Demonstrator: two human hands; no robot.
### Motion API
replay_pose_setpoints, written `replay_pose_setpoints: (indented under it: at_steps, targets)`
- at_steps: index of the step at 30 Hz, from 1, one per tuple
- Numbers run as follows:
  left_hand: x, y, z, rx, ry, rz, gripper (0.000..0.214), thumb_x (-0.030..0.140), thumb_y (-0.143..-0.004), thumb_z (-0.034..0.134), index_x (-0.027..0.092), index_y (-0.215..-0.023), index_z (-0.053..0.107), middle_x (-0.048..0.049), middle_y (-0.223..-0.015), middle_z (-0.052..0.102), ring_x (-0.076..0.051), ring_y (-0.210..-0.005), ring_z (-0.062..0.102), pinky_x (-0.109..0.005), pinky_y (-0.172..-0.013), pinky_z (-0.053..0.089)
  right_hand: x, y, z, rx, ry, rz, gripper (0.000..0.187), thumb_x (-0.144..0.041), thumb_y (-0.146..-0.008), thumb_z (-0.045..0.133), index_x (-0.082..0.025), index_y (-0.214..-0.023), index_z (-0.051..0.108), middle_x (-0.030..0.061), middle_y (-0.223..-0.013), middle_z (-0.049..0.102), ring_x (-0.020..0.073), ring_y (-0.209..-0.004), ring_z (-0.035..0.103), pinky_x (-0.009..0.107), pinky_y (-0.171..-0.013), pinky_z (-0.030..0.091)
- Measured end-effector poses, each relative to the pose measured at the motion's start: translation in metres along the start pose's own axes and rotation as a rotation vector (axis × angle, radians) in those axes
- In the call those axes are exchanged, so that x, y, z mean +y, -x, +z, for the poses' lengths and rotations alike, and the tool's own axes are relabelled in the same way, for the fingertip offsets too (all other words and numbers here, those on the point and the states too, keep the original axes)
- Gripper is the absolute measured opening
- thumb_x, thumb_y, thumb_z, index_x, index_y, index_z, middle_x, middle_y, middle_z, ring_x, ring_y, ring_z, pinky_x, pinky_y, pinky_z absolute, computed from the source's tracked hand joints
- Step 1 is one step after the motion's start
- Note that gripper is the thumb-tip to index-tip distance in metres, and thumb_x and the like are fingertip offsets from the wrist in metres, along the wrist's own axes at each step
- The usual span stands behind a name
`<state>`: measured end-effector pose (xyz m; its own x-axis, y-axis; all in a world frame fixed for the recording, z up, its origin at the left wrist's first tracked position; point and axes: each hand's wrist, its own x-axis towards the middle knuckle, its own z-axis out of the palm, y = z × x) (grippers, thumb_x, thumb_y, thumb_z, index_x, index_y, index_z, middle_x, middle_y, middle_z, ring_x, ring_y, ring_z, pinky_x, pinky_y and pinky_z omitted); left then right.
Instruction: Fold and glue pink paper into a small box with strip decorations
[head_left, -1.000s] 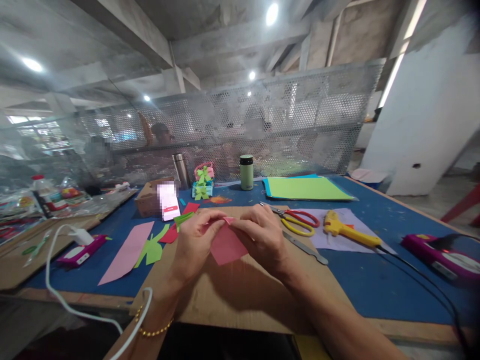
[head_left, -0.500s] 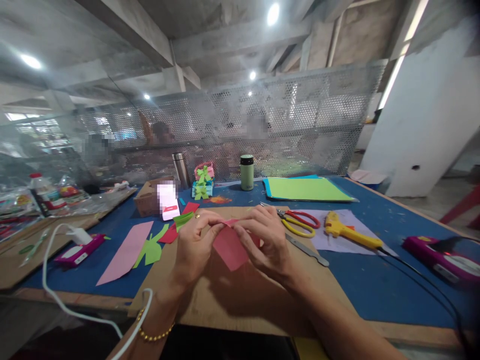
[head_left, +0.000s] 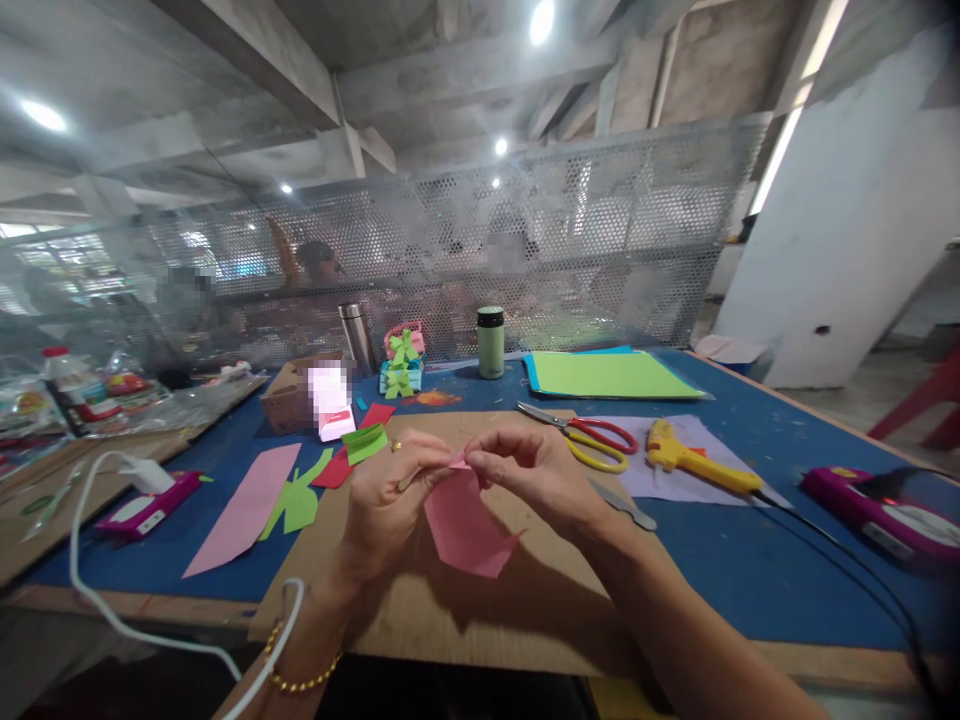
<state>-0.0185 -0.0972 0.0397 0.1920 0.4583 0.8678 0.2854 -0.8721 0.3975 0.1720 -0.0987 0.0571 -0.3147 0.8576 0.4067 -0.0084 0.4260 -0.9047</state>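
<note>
A piece of pink paper (head_left: 466,525) hangs between both hands, its lower part loose over a brown cardboard sheet (head_left: 420,620). My left hand (head_left: 394,495) pinches its top edge between thumb and fingers. Right beside it, my right hand (head_left: 525,470) grips the same top edge, fingertips close to the left ones. The pinched strip looks gathered or folded, though the fingers partly hide it. Just beyond the right hand lie scissors (head_left: 596,445) with red and yellow handles, and a flat grey metal blade (head_left: 626,508), partly covered by that hand.
Left lie a pink paper strip (head_left: 244,510), green paper cutouts (head_left: 301,500) and red paper (head_left: 334,470). A phone (head_left: 331,405) leans on a cardboard box (head_left: 285,395). Right are a yellow glue gun (head_left: 697,465) with cord and a purple power strip (head_left: 874,510). A green bottle (head_left: 490,345) stands behind.
My right hand has turned, its fingers curling in more at the paper's top edge. The pink paper's lower part hangs lower and shows more, with a corner sticking out to the right.
</note>
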Motion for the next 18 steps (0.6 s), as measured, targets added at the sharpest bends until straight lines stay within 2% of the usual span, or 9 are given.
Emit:
replay_pose_setpoints:
  at_steps: [5, 8, 13, 18]
  targets:
    - [0.0027, 0.0026, -0.0003, -0.030, -0.008, 0.047, 0.011, 0.011, -0.088, 0.067, 0.020, -0.091, 0.073, -0.0043, -0.088, 0.071, -0.015, -0.082, 0.068, -0.026, -0.072, 0.054, -0.0040, 0.0014, 0.0001, -0.084, -0.168, 0.049, 0.026, -0.042, -0.079, 0.075, -0.016, -0.075, 0.072, 0.0006, -0.066, 0.066, 0.0109, -0.060, 0.059, 0.024, -0.060, 0.049]
    - [0.0028, 0.0042, -0.0008, -0.035, -0.017, 0.063, 0.012, 0.011, -0.088, 0.066, 0.020, -0.092, 0.072, -0.0042, -0.088, 0.071, -0.015, -0.082, 0.067, -0.026, -0.072, 0.054, -0.0048, 0.0017, -0.0002, -0.109, -0.155, 0.063, 0.026, -0.040, -0.079, 0.074, -0.016, -0.071, 0.070, -0.0003, -0.064, 0.064, 0.0104, -0.058, 0.057, 0.023, -0.058, 0.047]
    - [0.0031, 0.0058, -0.0022, -0.048, -0.009, 0.082, 0.013, 0.009, -0.087, 0.066, 0.020, -0.092, 0.072, -0.0038, -0.086, 0.070, -0.016, -0.081, 0.067, -0.026, -0.070, 0.053, -0.0048, 0.0015, 0.0011, -0.079, -0.122, 0.079, 0.021, -0.033, -0.076, 0.073, -0.016, -0.067, 0.066, -0.0010, -0.063, 0.061, 0.0102, -0.058, 0.056, 0.022, -0.056, 0.044]
    - [0.0041, 0.0075, -0.0017, -0.055, -0.012, 0.050, 0.015, 0.007, -0.087, 0.065, 0.020, -0.093, 0.071, -0.0037, -0.087, 0.069, -0.015, -0.082, 0.066, -0.027, -0.072, 0.052, -0.0069, 0.0019, 0.0029, -0.103, -0.098, 0.046, 0.017, -0.031, -0.078, 0.070, -0.016, -0.070, 0.068, -0.0015, -0.064, 0.060, 0.0094, -0.058, 0.053, 0.022, -0.056, 0.042]
